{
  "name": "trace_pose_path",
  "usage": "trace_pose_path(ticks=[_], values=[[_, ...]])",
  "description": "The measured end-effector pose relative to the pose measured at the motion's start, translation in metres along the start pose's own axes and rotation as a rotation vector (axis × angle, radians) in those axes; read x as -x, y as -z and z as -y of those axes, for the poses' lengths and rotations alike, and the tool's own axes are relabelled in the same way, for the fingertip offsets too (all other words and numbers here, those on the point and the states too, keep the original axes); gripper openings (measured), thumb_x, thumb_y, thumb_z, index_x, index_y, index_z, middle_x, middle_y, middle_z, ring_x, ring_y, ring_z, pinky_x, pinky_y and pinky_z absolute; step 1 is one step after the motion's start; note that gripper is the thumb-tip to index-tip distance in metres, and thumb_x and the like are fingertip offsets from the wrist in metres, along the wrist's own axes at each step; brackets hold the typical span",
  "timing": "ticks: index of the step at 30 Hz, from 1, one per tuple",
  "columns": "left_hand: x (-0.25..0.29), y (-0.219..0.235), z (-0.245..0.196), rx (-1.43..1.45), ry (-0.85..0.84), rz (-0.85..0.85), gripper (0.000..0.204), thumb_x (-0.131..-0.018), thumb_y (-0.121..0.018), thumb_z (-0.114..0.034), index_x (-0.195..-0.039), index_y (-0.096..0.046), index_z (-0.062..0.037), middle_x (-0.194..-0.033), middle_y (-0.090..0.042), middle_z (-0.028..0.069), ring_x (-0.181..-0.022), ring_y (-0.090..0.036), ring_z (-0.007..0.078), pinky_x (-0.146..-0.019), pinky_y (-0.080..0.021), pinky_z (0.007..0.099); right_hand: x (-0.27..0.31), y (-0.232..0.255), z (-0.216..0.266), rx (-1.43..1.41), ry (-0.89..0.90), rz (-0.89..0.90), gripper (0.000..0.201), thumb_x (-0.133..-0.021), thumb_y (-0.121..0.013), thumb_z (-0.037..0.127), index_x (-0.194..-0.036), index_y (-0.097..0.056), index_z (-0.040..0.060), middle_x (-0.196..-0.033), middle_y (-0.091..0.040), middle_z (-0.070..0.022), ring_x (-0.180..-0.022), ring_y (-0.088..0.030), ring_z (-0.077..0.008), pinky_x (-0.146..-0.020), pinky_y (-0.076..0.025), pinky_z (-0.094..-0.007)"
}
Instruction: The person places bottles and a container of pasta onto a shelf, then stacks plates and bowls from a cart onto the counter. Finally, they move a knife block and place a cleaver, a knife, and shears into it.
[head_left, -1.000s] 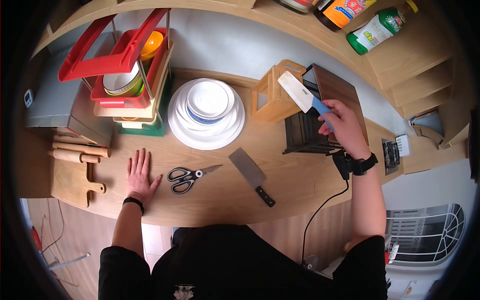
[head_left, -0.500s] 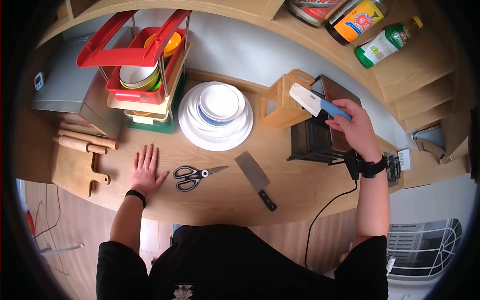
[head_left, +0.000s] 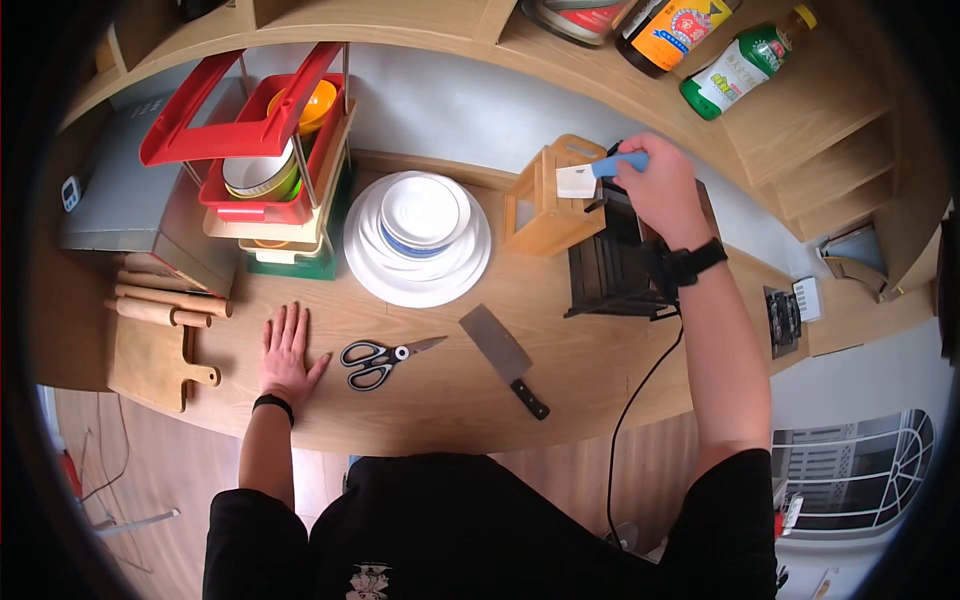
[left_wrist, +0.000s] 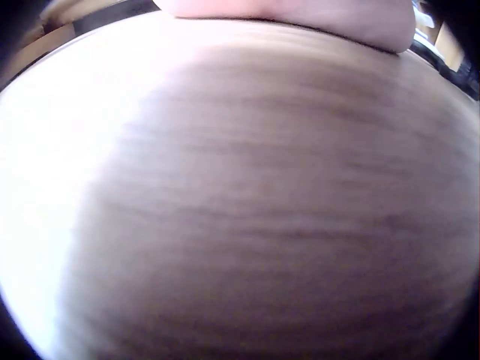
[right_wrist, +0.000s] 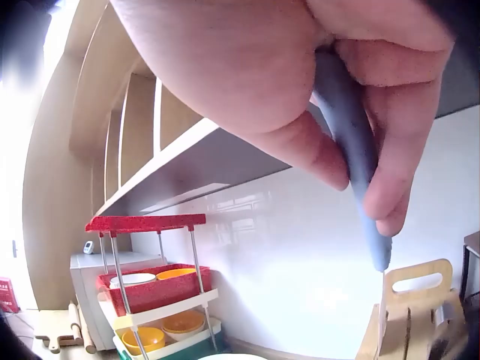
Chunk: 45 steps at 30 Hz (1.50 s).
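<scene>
My right hand (head_left: pixel 655 188) grips the blue handle (right_wrist: pixel 349 135) of a kitchen knife with a pale blade (head_left: pixel 576 182). The blade overlaps the top of a wooden knife block (head_left: pixel 535 215) in the head view. From the right wrist, the blade appears edge-on and points down at the slotted block (right_wrist: pixel 420 279). Palm down on the wooden table, my left hand (head_left: pixel 288 365) rests with its fingers spread. Just right of it lie scissors (head_left: pixel 372 364) with black-and-grey handles. A cleaver (head_left: pixel 497 345) with a black handle lies nearer the middle.
Stacked white plates and bowls (head_left: pixel 365 270) stand left of the block. Behind the left hand are a red tiered rack (head_left: pixel 265 210), rolling pins (head_left: pixel 165 300) and a cutting board (head_left: pixel 150 355). A black rack (head_left: pixel 600 270) sits beneath the right forearm; bottles (head_left: pixel 735 75) stand on the shelf above.
My right hand has moved away from me and slightly left, over the knife block. The knife has turned, its blade now tilting down toward the block. The left hand has stayed on the table.
</scene>
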<state>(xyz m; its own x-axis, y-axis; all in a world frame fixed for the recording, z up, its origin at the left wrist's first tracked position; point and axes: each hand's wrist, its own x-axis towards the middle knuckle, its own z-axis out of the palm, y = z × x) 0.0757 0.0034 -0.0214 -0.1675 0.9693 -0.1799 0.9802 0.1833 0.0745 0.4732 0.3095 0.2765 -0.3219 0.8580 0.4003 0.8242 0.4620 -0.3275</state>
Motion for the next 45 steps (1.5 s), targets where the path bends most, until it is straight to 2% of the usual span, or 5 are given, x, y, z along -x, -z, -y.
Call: trace_pose_path(ticks=[5, 18, 26, 34, 45], values=[[0.000, 0.004, -0.001, -0.003, 0.008, 0.023, 0.090, -0.094, -0.048, -0.057, -0.160, -0.012, -0.0079, -0.168, -0.010, 0.0106, -0.155, -0.006, 0.0288, -0.125, -0.004, 0.0460, -0.008, -0.030, -0.008, 0.029, -0.016, 0.044, 0.017, -0.087, -0.067, 0.004, -0.102, -0.063, -0.0021, -0.091, -0.071, -0.0199, -0.077, -0.075, -0.0242, -0.069, -0.059, -0.0338], [-0.001, -0.006, 0.000, -0.019, -0.017, -0.057, 0.088, -0.094, -0.051, -0.054, -0.160, -0.014, -0.0097, -0.167, -0.013, 0.0096, -0.154, -0.008, 0.0275, -0.125, -0.006, 0.0466, 0.046, -0.072, -0.013, -0.011, 0.045, -0.202, 0.049, -0.090, -0.067, 0.018, -0.131, -0.049, -0.0042, -0.123, -0.062, -0.0239, -0.112, -0.060, -0.0418, -0.095, -0.049, -0.0441], [-0.003, -0.005, -0.001, -0.019, -0.019, -0.043, 0.090, -0.092, -0.054, -0.054, -0.160, -0.015, -0.0087, -0.167, -0.014, 0.0102, -0.154, -0.009, 0.0292, -0.125, -0.006, 0.0468, 0.305, -0.128, -0.028, 0.248, -0.108, 0.735, 0.053, -0.088, -0.069, 0.045, -0.112, -0.054, 0.0005, -0.106, -0.060, -0.0199, -0.100, -0.060, -0.0403, -0.085, -0.050, -0.0490], [-0.003, 0.000, -0.009, -0.047, -0.018, -0.003, 0.093, -0.091, -0.055, -0.052, -0.160, -0.012, -0.0067, -0.167, -0.011, 0.0123, -0.154, -0.008, 0.0309, -0.124, -0.006, 0.0479, 0.367, -0.145, -0.045, 0.025, -0.336, 0.599, 0.033, -0.096, -0.062, 0.032, -0.110, -0.053, 0.0038, -0.103, -0.063, -0.0192, -0.094, -0.063, -0.0381, -0.076, -0.052, -0.0489], [-0.002, -0.005, -0.011, -0.048, -0.014, -0.030, 0.093, -0.090, -0.058, -0.048, -0.160, -0.012, -0.0063, -0.166, -0.013, 0.0147, -0.154, -0.010, 0.0320, -0.124, -0.007, 0.0487, 0.231, 0.047, 0.026, -0.216, -0.355, -0.114, 0.026, -0.095, -0.060, 0.009, -0.118, -0.054, -0.0004, -0.094, -0.066, -0.0217, -0.088, -0.065, -0.0415, -0.076, -0.052, -0.0458]])
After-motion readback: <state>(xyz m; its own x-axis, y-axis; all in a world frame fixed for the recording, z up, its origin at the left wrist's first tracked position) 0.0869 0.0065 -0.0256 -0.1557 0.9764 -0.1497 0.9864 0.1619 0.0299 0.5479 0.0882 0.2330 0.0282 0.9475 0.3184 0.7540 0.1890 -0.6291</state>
